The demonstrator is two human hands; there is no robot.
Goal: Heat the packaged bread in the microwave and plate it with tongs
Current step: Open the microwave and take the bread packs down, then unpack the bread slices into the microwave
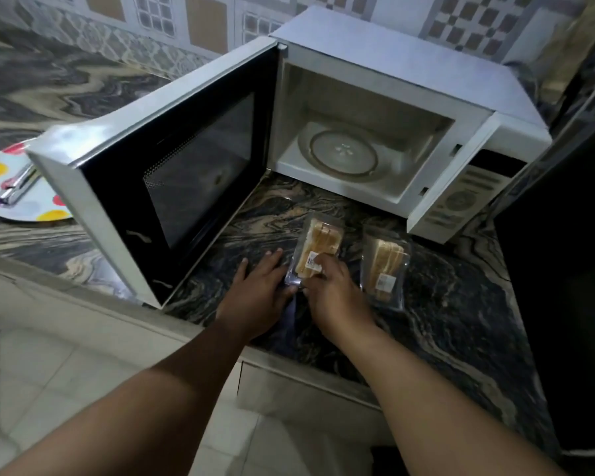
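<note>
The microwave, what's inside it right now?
Inside the open microwave sits only the round glass turntable, with no food on it. Both bread packs are out on the counter. The near inside wall, behind the front frame, is hidden.

Marble counter (pixel 443 304), microwave (pixel 409 80), plate (pixel 0 187), bread packs (pixel 385 266)

Two bare forearms rise from the bottom edge of the frame toward its centre, ending in the left hand (pixel 259 286) and the right hand (pixel 334 293) (no sleeves, rings, watch or gloves show on either).
</note>
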